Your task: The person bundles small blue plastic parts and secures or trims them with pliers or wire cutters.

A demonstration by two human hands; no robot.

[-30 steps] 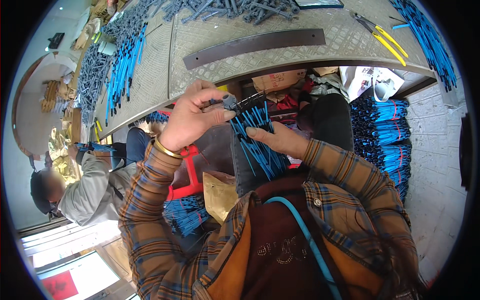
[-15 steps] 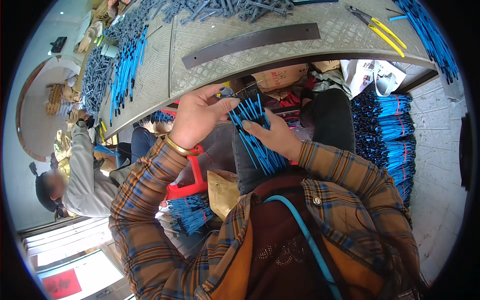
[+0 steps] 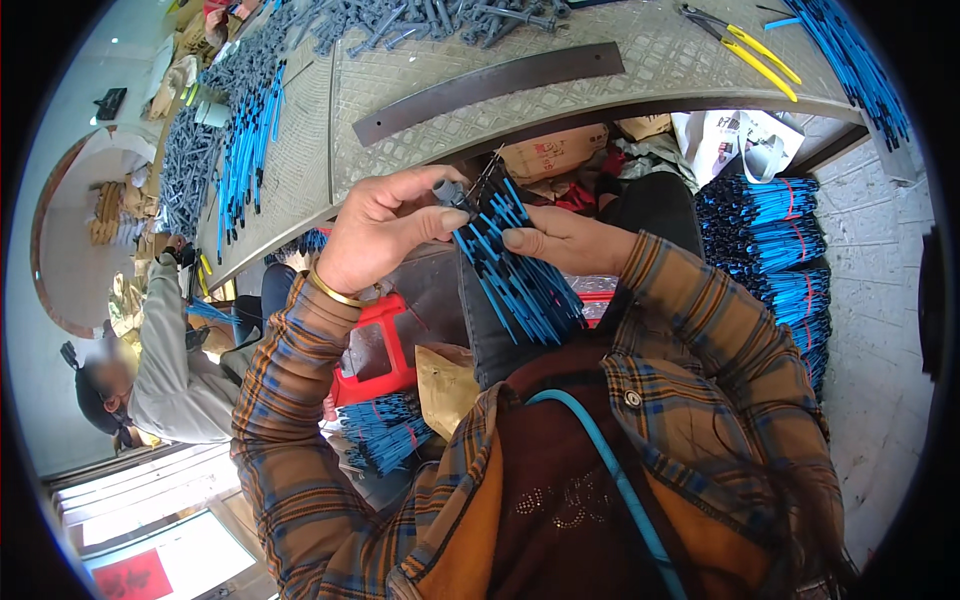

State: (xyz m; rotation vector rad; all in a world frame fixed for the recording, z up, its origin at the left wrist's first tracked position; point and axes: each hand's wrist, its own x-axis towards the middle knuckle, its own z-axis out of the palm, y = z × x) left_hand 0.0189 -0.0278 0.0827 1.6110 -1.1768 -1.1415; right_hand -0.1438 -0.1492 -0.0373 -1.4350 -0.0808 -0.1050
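Observation:
Between its thumb and fingers my left hand (image 3: 380,228) pinches a small grey plastic piece (image 3: 452,192), partly covered by the fingertips. Close beside it, my right hand (image 3: 578,240) is closed round a loose bundle of thin blue sticks with black parts (image 3: 522,290), the thumb lying across the front. The bundle fans downward over my dark trouser leg, and thin dark ends stick up above the right fingers. The grey piece is at the upper left of the bundle; whether it touches a stick I cannot tell.
Grey bolt-shaped plastic pieces (image 3: 430,22) heap on the table (image 3: 290,150), with a dark curved metal strip (image 3: 490,90) and yellow-handled pliers (image 3: 755,55). Tied blue bundles (image 3: 775,240) stack at right, more (image 3: 385,430) by a red stool (image 3: 380,345). Another person (image 3: 175,370) sits at left.
Both hands have shifted slightly; my left hand sits a little lower, with the grey piece showing more. The right hand has turned so its fingers lie flatter across the bundle. The view has shifted slightly.

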